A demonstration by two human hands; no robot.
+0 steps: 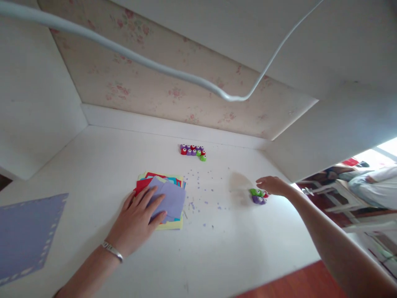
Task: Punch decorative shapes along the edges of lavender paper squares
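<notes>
My left hand (139, 213), a silver bracelet on its wrist, lies with fingers spread on a loose pile of coloured paper. A purple sheet (172, 198) tops the pile, and red, blue and yellow edges stick out beneath. My right hand (271, 185) is over a small cluster of craft paper punches at the right, its fingers stretched to the left and nothing visible in them. In that cluster are a green punch (254, 192) and a purple punch (257, 200), with red partly behind the hand. Whether the fingers touch them I cannot tell.
More red, purple and green punches (192, 152) stand in rows near the back wall. Purple paper bits (192, 205) are scattered mid-table (217, 256). A purple sheet with holes along its edges (27, 231) lies left. A white cable (173, 72) crosses above; side panels flank the table.
</notes>
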